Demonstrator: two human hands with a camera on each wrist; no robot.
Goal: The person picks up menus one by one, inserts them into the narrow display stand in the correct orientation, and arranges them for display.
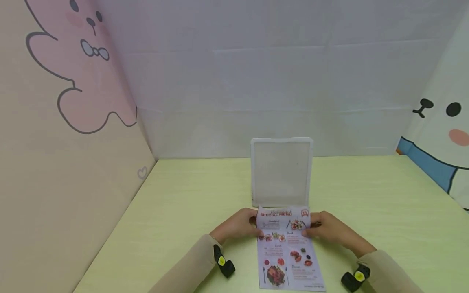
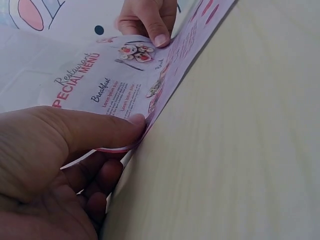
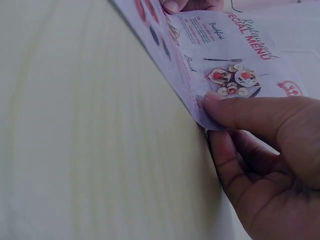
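A printed paper menu (image 1: 286, 252) headed "Special Menu" lies between both hands, its upper part lifted and bent up from the table. My left hand (image 1: 243, 224) pinches its left edge, thumb on the printed face and fingers behind. On the opposite edge, my right hand (image 1: 326, 230) pinches the sheet the same way. Both wrist views show the menu (image 2: 112, 85) curving between the two thumbs, with the right hand (image 2: 148, 22) across from the left. Just beyond the sheet's top edge stands a white-framed, pale rectangular panel (image 1: 281, 173), upright on the table.
The light yellow-green tabletop (image 1: 183, 195) spreads around the hands. A white sheet wall (image 1: 271, 81) closes off the back. Side walls carry a pink cartoon figure (image 1: 95, 81) at left and a white cartoon face (image 1: 439, 134) at right.
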